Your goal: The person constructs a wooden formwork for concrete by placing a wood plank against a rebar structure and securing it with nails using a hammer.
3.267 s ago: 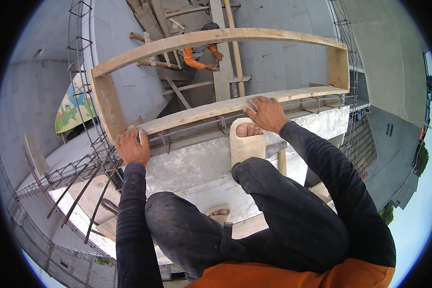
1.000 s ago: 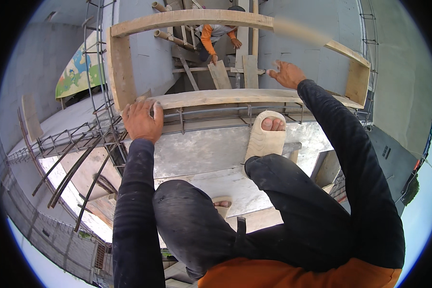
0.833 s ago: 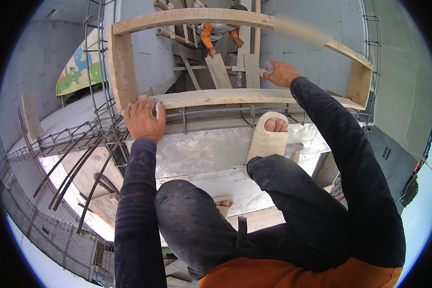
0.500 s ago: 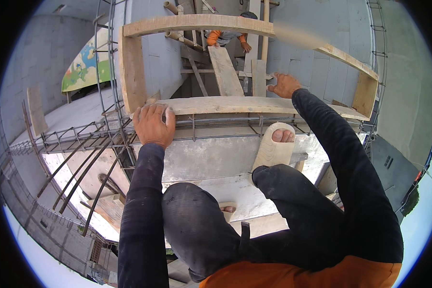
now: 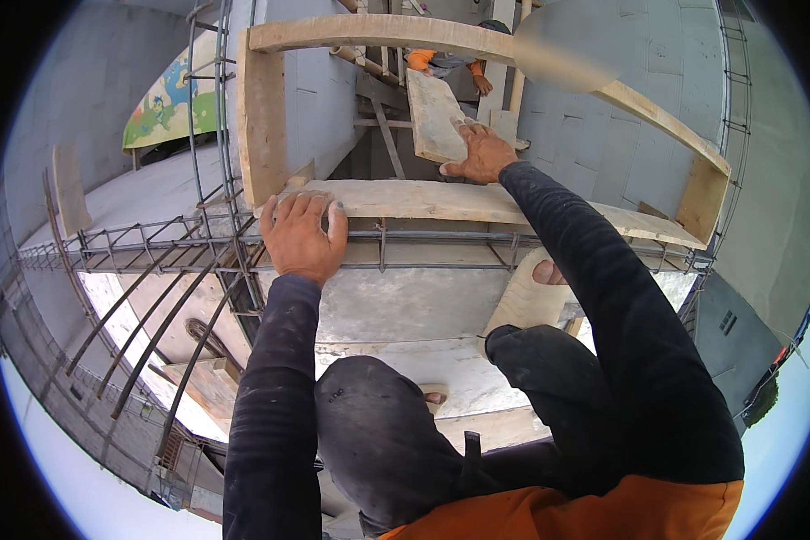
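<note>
My left hand [image 5: 303,238] grips the near plank of a rectangular wooden frame [image 5: 423,200], fingers over its top and thumb on the near side. Beyond that plank, my right hand [image 5: 484,155] is at the near end of a loose wooden board [image 5: 435,112], fingers on its face and thumb by its lower edge. The board slopes up out of the opening inside the frame. Below, at its far end, is a co-worker in orange sleeves [image 5: 418,59]; one of that person's hands [image 5: 483,85] is beside the board.
Steel rebar cages [image 5: 382,243] run under the near plank and up the left corner. Bare rebar ends [image 5: 144,346] stick out at left. My sandalled foot [image 5: 526,292] stands near the frame on pale panels [image 5: 405,301]. Grey block walls [image 5: 594,135] line the opening.
My right hand has moved left from the opening's right side onto the loose board. The board's near end has shifted. My left hand stays on the plank; the view has shifted slightly.
</note>
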